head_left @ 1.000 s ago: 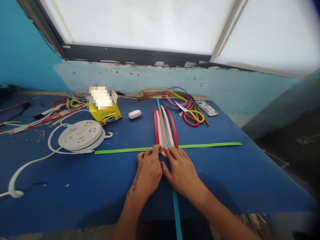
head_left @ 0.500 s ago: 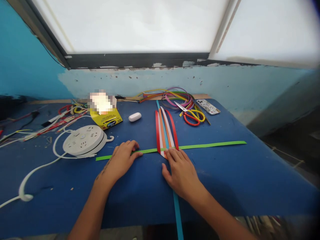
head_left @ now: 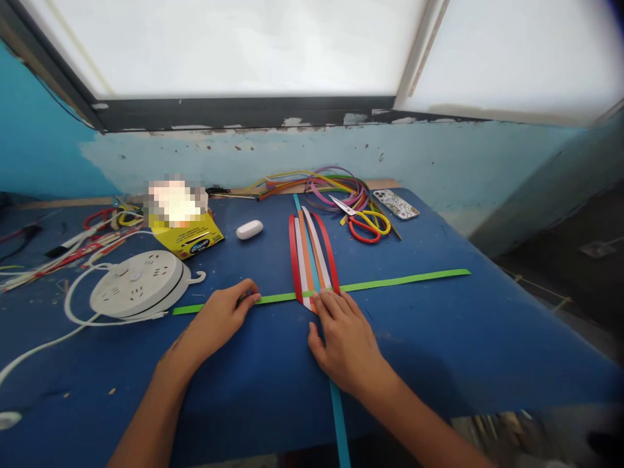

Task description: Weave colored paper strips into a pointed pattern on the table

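A long green strip lies crosswise on the blue table, woven through a bundle of lengthwise strips. Among those are a red strip, white strips, orange strips and a blue strip that runs off the front edge. My left hand pinches the green strip left of the bundle, thumb and fingertips together. My right hand lies with its fingers stretched flat on the crossing, pressing the strips down; its thumb is apart. The fingers hide part of the weave.
A round white power strip with its cable and a yellow box stand at the left. Behind are a white earphone case, scissors, coiled strips and a phone. Tangled wires lie at the far left.
My left thumb and fingers have closed together on the green strip. My right hand stays on the crossing. The whole view has shifted slightly, so things appear further left.
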`<action>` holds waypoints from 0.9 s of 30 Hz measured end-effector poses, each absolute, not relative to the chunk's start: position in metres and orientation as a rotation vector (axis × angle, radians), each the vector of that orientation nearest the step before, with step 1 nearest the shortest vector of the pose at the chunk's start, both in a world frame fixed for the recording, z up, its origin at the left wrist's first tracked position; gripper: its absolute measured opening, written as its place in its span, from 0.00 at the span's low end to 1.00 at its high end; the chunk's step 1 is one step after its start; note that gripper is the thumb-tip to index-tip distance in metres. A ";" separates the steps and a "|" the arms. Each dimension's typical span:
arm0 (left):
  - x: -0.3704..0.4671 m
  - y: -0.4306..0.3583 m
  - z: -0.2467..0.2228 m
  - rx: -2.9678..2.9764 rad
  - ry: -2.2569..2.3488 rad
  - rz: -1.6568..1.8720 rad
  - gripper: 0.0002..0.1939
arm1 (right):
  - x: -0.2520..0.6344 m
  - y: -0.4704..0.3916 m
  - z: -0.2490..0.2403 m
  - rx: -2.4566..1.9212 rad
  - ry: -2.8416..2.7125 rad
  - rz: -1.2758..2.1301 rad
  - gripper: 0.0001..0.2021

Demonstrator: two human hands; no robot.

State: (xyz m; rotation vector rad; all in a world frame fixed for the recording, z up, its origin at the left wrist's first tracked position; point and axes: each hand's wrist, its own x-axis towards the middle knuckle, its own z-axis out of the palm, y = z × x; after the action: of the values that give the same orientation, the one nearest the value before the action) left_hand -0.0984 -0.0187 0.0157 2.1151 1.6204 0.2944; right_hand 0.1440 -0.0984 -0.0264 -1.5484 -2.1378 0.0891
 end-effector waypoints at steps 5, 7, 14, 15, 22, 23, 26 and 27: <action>-0.099 -0.016 0.013 2.185 1.595 0.260 0.14 | 0.144 -0.099 -0.026 -1.564 -2.139 0.125 0.23; -0.100 -0.015 0.012 2.211 1.573 0.258 0.14 | 0.144 -0.099 -0.026 -1.563 -2.137 0.124 0.24; -0.104 -0.016 0.007 2.292 1.532 0.309 0.15 | 0.144 -0.099 -0.028 -1.572 -2.140 0.124 0.24; -0.104 -0.016 0.007 2.298 1.534 0.310 0.15 | 0.144 -0.099 -0.028 -1.574 -2.140 0.129 0.24; -0.105 -0.018 0.007 2.343 1.559 0.323 0.16 | 0.144 -0.100 -0.028 -1.581 -2.141 0.131 0.25; -0.105 -0.018 0.006 2.345 1.558 0.323 0.16 | 0.144 -0.100 -0.028 -1.582 -2.141 0.127 0.25; -0.107 -0.017 0.005 2.344 1.557 0.315 0.16 | 0.144 -0.100 -0.028 -1.581 -2.142 0.130 0.25; -0.107 -0.017 0.005 2.344 1.558 0.313 0.16 | 0.144 -0.100 -0.028 -1.580 -2.141 0.134 0.25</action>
State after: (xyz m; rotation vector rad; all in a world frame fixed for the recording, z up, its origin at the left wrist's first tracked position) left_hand -0.1071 -0.0172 0.0050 2.3437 1.5578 0.3127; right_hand 0.1440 -0.0998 -0.0278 -1.5800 -2.1406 0.1343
